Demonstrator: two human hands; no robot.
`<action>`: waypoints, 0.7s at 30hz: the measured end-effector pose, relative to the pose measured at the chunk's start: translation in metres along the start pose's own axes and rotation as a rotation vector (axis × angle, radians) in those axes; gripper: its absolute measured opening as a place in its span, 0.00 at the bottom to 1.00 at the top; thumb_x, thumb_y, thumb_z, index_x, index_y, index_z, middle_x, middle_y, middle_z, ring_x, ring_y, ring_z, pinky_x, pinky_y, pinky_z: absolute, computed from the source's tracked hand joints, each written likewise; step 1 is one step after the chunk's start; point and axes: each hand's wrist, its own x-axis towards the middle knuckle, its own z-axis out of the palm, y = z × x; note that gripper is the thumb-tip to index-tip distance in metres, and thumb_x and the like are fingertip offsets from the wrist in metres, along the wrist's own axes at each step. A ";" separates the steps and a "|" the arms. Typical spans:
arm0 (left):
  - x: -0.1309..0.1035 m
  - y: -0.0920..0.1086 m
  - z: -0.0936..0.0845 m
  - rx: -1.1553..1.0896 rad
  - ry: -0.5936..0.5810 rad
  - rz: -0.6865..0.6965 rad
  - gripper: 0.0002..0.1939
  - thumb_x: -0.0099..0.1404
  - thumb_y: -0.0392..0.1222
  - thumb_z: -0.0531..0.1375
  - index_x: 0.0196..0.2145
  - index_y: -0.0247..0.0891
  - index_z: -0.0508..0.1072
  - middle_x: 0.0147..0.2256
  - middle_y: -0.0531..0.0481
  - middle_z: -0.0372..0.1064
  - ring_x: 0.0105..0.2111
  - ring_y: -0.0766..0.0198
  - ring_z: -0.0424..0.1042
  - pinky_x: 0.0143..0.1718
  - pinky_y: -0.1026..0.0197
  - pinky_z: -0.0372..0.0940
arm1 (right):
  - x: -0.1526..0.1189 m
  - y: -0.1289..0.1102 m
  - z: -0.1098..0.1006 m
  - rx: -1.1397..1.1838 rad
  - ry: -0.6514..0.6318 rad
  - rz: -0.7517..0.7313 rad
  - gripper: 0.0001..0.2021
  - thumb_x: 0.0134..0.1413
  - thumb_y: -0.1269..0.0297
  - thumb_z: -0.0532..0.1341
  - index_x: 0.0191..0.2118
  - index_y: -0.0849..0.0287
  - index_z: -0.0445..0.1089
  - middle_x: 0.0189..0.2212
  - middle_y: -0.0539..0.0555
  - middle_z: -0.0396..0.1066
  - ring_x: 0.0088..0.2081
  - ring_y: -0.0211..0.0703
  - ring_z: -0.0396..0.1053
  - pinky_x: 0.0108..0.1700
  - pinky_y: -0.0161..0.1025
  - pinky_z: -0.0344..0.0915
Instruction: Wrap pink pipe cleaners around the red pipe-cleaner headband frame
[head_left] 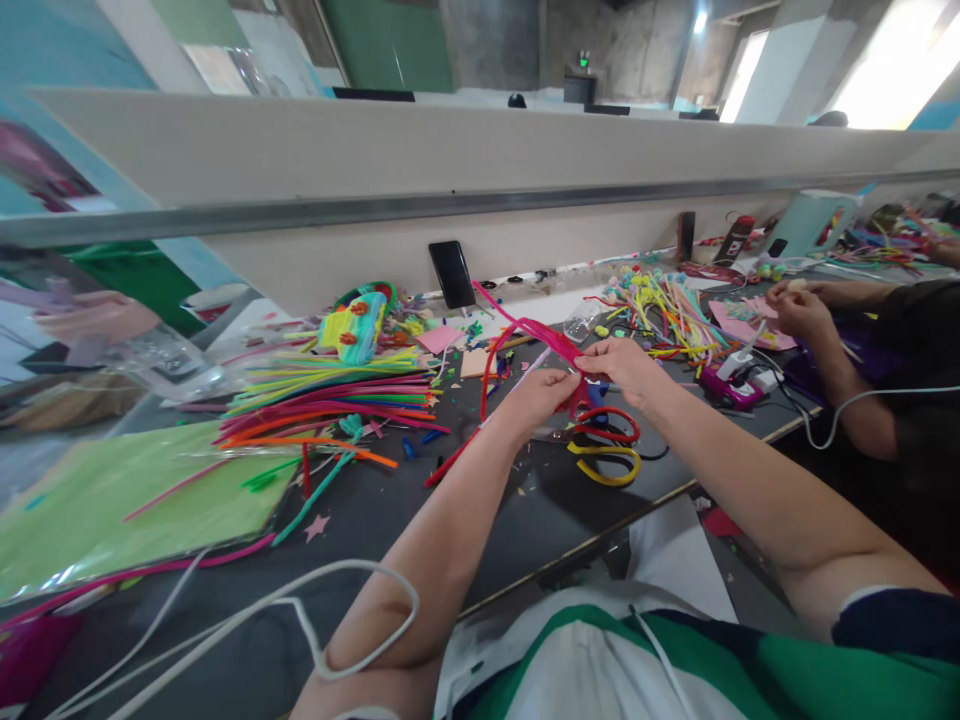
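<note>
From the head-worn camera, looking forward and down: at the middle of a dark, cluttered desk [559, 535], the wearer's two hands meet over a bunch of bright pink fuzzy stems [550, 338], much like pipe cleaners. The bunch is held just above the desk, its loose ends fanning up and away toward a dark phone [451, 275] propped against the partition [337, 240].

The stems look very light, soft outside and probably wired inside, so they should bend easily, hold a shape and grip well rather than slip. They seem unlikely to break, though they could kink. The best hold is likely a fingertip pinch where the strands gather, leaving the ends free.

The left hand [549, 393] is nearly closed, thumb and forefinger pinching the gathered lower part. The right hand [616, 366] pinches the same bunch just beside it, its other fingers curled; their exact contact is too small to tell. Scissors with red and yellow handles [631, 437] lie just below the hands.
</note>
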 end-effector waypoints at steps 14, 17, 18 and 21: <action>-0.026 0.036 -0.077 -0.049 0.137 0.039 0.27 0.48 0.58 0.66 0.37 0.31 0.74 0.28 0.45 0.72 0.27 0.63 0.71 0.29 0.62 0.66 | 0.012 -0.031 -0.030 -0.051 -0.470 -0.006 0.11 0.33 0.62 0.71 0.22 0.64 0.72 0.18 0.48 0.66 0.21 0.31 0.60 0.25 0.32 0.56; -0.023 0.032 -0.071 -0.076 0.145 0.047 0.27 0.49 0.59 0.66 0.35 0.31 0.75 0.27 0.46 0.73 0.25 0.64 0.70 0.29 0.62 0.65 | 0.015 -0.027 -0.027 -0.030 -0.490 -0.003 0.12 0.33 0.62 0.71 0.22 0.64 0.71 0.17 0.47 0.65 0.20 0.31 0.59 0.26 0.32 0.55; -0.023 0.032 -0.072 -0.041 0.175 0.080 0.27 0.49 0.59 0.66 0.35 0.31 0.75 0.28 0.46 0.74 0.28 0.62 0.71 0.32 0.61 0.66 | 0.017 -0.023 -0.027 -0.035 -0.493 -0.009 0.12 0.34 0.62 0.71 0.22 0.64 0.70 0.17 0.46 0.65 0.20 0.30 0.59 0.26 0.32 0.55; -0.023 0.031 -0.080 0.168 0.248 0.189 0.29 0.48 0.57 0.67 0.42 0.33 0.76 0.36 0.44 0.75 0.40 0.54 0.72 0.45 0.56 0.64 | 0.023 -0.010 -0.028 -0.077 -0.500 -0.040 0.12 0.37 0.60 0.71 0.23 0.64 0.71 0.17 0.46 0.64 0.20 0.30 0.58 0.26 0.32 0.53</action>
